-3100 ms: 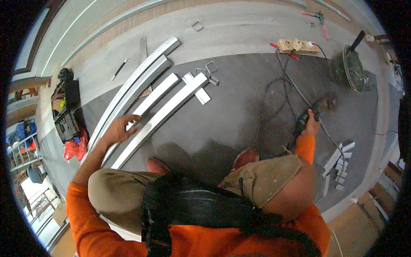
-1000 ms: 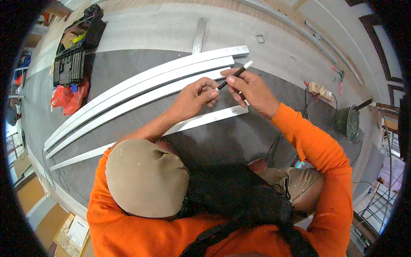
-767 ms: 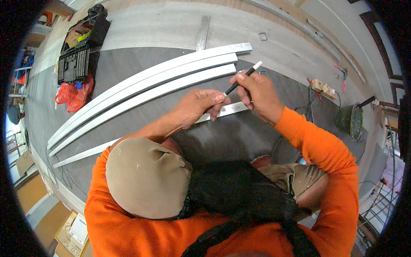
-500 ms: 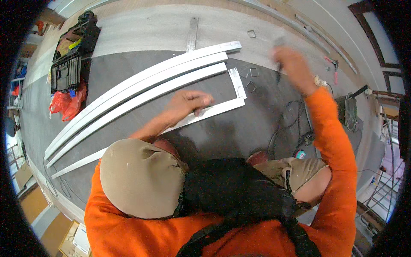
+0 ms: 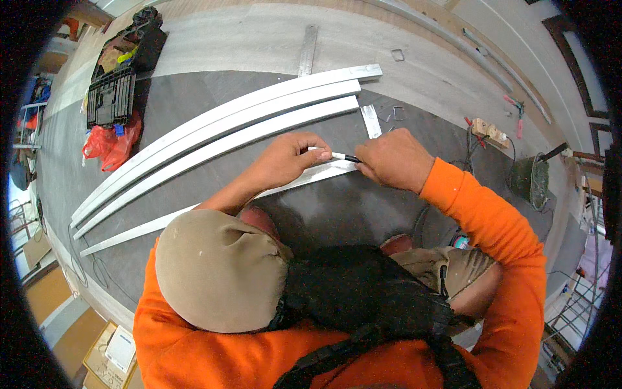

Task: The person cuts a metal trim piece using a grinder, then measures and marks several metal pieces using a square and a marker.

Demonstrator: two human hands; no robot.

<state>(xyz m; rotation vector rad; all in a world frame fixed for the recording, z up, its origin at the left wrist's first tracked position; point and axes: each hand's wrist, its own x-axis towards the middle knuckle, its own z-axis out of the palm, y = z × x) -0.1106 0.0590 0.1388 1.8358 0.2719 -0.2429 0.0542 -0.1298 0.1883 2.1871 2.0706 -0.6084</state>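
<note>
My left hand pinches the white end of a thin black-and-white pen. My right hand is closed round its black part, close beside my left hand. Both are just above a long silver-white metal bar on the dark floor. Behind them lie several more long bars, side by side and bowed by the lens. A short white piece lies near their right ends, with small square metal rings beside it.
A black toolbox and red bag sit at back left. A steel ruler lies beyond the bars. At right are a power strip, pink-handled pliers, cables and a bucket.
The pen, on the floor at first, is now in my hands. My right hand left the cable; half a second ago it was raised at upper right and has since come down to my left hand.
</note>
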